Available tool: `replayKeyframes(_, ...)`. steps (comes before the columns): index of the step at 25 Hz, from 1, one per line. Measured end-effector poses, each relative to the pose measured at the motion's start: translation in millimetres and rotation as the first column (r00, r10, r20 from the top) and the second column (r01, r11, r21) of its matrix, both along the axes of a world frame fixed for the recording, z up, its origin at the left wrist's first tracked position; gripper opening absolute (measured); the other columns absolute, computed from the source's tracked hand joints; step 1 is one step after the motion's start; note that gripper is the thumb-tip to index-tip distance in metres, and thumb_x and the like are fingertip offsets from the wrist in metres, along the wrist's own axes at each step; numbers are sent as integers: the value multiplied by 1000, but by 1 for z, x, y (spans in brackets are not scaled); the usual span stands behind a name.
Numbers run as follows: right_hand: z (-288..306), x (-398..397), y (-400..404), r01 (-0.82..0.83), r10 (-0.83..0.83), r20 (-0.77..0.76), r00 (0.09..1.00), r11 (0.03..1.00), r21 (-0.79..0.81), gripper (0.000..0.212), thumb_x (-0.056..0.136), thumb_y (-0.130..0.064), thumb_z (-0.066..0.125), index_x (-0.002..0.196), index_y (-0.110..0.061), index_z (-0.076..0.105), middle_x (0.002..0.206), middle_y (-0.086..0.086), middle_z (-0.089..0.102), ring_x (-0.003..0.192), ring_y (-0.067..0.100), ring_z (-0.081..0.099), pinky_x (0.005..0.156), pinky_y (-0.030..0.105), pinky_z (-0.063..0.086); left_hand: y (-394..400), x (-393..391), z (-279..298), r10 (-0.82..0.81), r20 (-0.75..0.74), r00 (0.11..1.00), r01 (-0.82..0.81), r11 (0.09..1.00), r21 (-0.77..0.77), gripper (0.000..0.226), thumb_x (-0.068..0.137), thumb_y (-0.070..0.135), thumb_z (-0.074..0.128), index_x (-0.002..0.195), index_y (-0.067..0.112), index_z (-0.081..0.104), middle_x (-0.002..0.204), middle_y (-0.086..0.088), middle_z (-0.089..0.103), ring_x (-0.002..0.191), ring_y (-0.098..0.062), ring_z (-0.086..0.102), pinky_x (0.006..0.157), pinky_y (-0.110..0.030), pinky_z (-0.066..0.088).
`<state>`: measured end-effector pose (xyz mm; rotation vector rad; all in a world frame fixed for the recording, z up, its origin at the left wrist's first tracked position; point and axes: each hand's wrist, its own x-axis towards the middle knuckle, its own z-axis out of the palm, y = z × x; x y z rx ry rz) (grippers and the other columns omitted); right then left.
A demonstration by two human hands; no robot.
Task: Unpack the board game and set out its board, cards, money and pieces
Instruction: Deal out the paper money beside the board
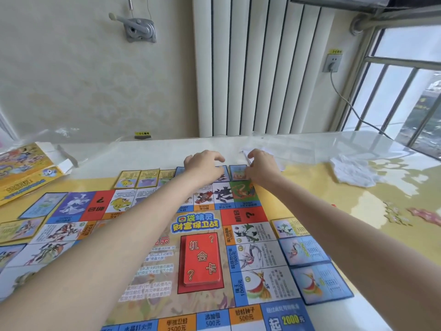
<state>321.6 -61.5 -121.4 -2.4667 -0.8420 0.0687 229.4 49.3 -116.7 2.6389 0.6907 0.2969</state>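
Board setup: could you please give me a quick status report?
Both hands at far edge: left hand on a card, right hand pinching blue card. Board flat, red deck centred. Plastic wrap just beyond.

Bright daylight from the window (405,96); table (358,187) glare; wide-angle edge bending.
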Motion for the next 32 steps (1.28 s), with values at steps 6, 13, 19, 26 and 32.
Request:
replayKeyframes(6, 59, -22, -69, -233, 232, 113, 966, 972, -2, 23, 86, 2, 50, 96, -6, 70, 94, 10, 70, 74, 16, 60, 55, 20, 42, -48, -21, 27, -104, 135, 985, 117, 989, -90, 30, 90, 12, 48, 117, 18, 62, 128, -1, 58, 123, -20, 49, 105, -37, 37)
replayKeyframes(13, 80, -25, -184, -171, 172, 25, 985, 984, -46, 21, 89, 1, 50, 90, -11, 67, 87, 10, 68, 71, 18, 62, 54, 14, 51, -139, -47, 33, -335, 165, 928, 357, 925, -128, 33, 90, 5, 46, 113, 18, 65, 123, 0, 62, 109, -14, 57, 88, -18, 39)
replayKeyframes(19, 35, -32, -233, -130, 149, 69, 986, 964, -234, 25, 89, -5, 55, 109, -15, 65, 112, 2, 65, 94, 15, 62, 79, 20, 46, -187, -42, 16, -540, 32, 841, 539, 842, 33, 39, 91, 2, 43, 123, 19, 59, 133, -2, 54, 117, -24, 52, 95, -27, 39)
replayKeyframes(26, 1, -31, -241, -99, 125, 165, 978, 983, -155, 21, 85, -14, 64, 105, -10, 64, 104, 7, 62, 87, 20, 58, 75, 26, 45, -209, -22, -10, -583, -160, 797, 601, 734, 316, 44, 91, -5, 39, 130, 11, 51, 126, -11, 50, 116, -28, 47, 95, -37, 42)
replayKeyframes(32, -7, -32, -247, -56, 71, 189, 979, 995, -84, 20, 82, -11, 67, 101, -13, 64, 104, 4, 46, 85, 19, 49, 75, 27, 41, -223, -19, -9, -474, -185, 861, 488, 663, 568, 21, 91, -1, 46, 107, 6, 56, 111, -11, 45, 98, -28, 51, 61, -32, 38)
